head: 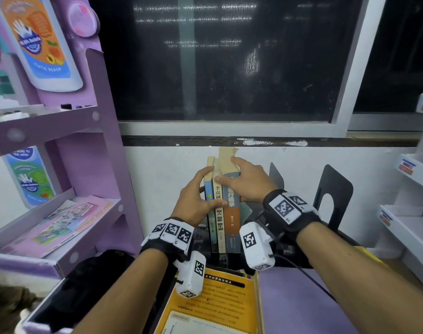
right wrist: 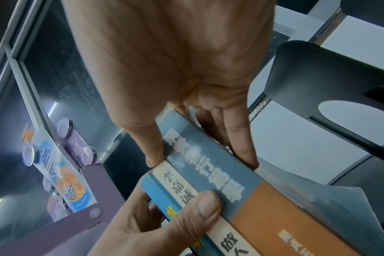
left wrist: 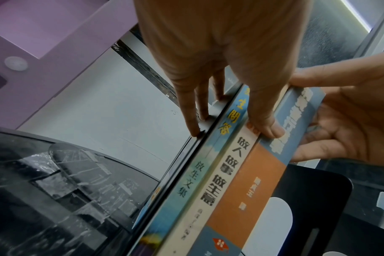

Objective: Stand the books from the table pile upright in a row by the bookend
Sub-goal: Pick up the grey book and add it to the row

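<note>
Three books stand upright side by side against the white wall: a thin blue-spined book, a cream-spined book and a thick blue-and-orange book. My left hand grips the two thinner ones, its fingers on a thin dark plate at their left side and the thumb across the spines. My right hand pinches the thick book near its top, thumb on the left, fingers on the right cover. A black bookend stands just right. A yellow book lies flat in front.
A purple cardboard display shelf stands close on the left, white shelves on the right. A dark window is above the wall. A second dark bookend plate stands behind my right hand. A black bag lies at the lower left.
</note>
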`<state>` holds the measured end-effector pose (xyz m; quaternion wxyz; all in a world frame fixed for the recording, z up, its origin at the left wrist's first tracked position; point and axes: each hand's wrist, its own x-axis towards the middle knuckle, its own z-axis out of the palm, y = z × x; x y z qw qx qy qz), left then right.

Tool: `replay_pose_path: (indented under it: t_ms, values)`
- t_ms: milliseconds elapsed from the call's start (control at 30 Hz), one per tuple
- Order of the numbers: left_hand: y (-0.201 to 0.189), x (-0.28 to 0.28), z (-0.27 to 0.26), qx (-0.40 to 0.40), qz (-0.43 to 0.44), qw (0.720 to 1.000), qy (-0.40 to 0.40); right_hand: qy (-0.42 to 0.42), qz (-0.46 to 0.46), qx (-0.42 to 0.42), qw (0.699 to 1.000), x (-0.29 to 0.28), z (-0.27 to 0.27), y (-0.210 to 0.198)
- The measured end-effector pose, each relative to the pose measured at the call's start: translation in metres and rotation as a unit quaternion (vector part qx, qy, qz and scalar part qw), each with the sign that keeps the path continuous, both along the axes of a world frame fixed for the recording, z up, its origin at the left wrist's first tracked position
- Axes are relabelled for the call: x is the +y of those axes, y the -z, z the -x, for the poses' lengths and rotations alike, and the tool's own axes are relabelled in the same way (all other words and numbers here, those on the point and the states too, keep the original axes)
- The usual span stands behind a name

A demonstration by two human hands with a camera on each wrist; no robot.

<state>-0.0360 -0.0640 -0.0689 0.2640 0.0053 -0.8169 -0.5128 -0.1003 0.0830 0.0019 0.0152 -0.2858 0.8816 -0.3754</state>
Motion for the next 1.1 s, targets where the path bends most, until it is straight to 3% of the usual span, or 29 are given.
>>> replay_pose_path:
  t_ms: [1100]
  values:
    - [0.000,0.001,-0.005,-0.003,0.039,0.999,-0.011,-0.023,0.063,0.004,0.998,0.003,0.012,0.021]
